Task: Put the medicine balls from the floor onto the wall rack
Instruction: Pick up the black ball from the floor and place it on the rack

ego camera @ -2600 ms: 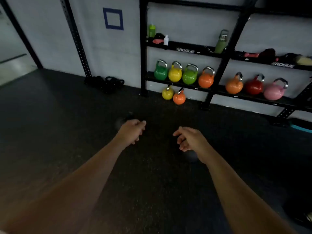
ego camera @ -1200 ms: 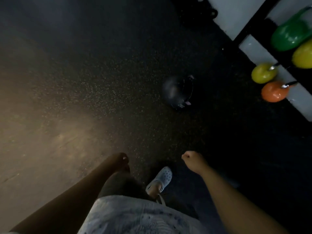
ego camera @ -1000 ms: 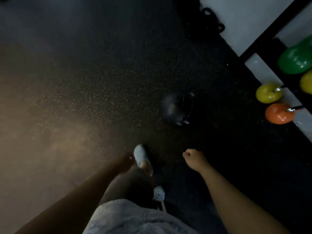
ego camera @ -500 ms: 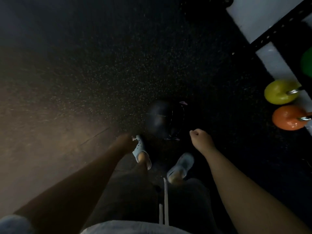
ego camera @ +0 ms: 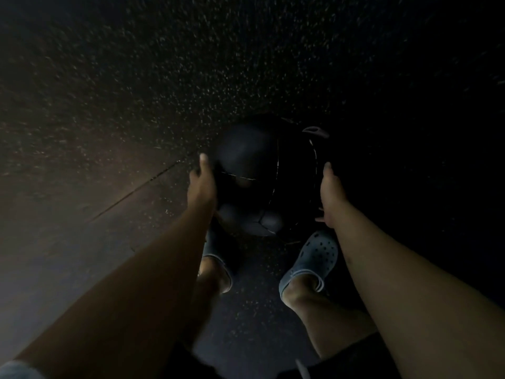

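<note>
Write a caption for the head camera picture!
Both hands, left and right, cup a dark ball on the floor.

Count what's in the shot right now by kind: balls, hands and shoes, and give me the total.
Medicine balls: 1, the dark medicine ball on the floor.
Hands: 2, left hand and right hand, one on each side of it.
Shoes: 2, left clog and right clog.
Total: 5

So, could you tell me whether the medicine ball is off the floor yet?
Cannot tell: both hands flank the medicine ball; darkness hides its underside.
</note>
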The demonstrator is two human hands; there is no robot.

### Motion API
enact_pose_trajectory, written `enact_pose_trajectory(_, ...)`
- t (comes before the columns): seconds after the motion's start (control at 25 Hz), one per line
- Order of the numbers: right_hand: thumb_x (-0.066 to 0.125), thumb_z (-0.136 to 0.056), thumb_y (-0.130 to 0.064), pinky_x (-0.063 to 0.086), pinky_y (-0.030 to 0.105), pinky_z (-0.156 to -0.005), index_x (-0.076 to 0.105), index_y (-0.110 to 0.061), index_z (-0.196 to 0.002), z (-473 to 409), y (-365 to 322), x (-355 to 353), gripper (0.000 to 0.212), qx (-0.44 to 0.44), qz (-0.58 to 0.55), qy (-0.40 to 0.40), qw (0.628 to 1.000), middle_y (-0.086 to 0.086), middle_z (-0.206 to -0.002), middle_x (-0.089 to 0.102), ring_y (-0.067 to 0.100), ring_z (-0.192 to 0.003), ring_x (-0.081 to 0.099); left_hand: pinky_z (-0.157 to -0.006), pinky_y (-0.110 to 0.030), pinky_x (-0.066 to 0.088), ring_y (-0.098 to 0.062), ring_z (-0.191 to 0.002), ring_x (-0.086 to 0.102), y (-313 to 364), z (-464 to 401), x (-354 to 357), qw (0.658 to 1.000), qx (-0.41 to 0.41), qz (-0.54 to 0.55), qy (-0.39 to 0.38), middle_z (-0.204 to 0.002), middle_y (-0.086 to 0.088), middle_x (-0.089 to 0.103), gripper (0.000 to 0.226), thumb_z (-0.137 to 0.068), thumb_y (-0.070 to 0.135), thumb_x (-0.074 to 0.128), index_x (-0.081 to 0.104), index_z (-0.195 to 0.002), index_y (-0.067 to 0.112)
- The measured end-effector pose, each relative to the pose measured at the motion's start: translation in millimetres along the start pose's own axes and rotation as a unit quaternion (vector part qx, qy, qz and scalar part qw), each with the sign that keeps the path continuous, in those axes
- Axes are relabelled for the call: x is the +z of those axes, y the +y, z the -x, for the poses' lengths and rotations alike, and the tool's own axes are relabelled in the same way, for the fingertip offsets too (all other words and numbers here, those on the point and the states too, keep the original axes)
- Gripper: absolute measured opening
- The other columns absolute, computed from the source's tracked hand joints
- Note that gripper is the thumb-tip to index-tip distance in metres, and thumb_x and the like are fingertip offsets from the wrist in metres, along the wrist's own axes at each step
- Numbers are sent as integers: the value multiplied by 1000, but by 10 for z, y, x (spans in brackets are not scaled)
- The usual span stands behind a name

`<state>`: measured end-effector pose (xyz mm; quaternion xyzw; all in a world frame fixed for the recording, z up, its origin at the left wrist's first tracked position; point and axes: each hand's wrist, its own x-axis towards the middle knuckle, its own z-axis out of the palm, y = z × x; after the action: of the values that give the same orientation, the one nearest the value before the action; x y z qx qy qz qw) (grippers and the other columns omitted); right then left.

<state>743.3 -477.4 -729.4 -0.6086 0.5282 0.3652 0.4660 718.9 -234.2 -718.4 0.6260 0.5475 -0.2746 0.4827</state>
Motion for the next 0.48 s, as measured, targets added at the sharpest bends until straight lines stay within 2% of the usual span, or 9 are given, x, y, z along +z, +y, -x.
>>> enact_pose_trajectory(0.12, 32, -96, -74, 33, 54, -120, 33, -28, -162, -180, -13, 68, 80, 25, -89, -39, 995, 10, -163, 43, 35, -146, 44, -116, -57, 39, -37, -139, 51, 27, -216, 151, 988, -51, 145, -28, -153, -11, 53, 112, -64, 93, 45, 46, -153, 25)
enact_pose_trajectory(0.2, 35, -94, -74, 34, 57, -119, 35, -32, -161, -68, -72, -2, 79, 20, -103, -30, 994, 10, -161, 46, 37, -144, 46, -115, -57, 40, -38, -136, 53, 110, -204, 162, 979, -68, 188, -45, -151, -9, 54, 120, -49, 90, 55, 47, -151, 28)
enact_pose_trajectory(0.32, 37, -92, -74, 39, 61, -116, 38, -35, -158, 324, -219, -347, 77, 3, -120, 2, 993, 9, -157, 50, 37, -138, 50, -112, -57, 43, -39, -131, 58, 325, 88, 182, 977, -49, 194, -73, -146, -10, 59, 112, -52, 86, 61, 52, -148, 29)
enact_pose_trajectory(0.48, 40, -86, -78, 40, 58, -117, 45, -33, -155, 1320, -712, -1290, 83, -35, -185, 39, 981, 9, -156, 51, 38, -138, 51, -113, -58, 42, -41, -132, 56, 1253, 1214, 329, 974, 33, 176, -138, -148, -15, 57, 109, -55, 79, 65, 54, -146, 22)
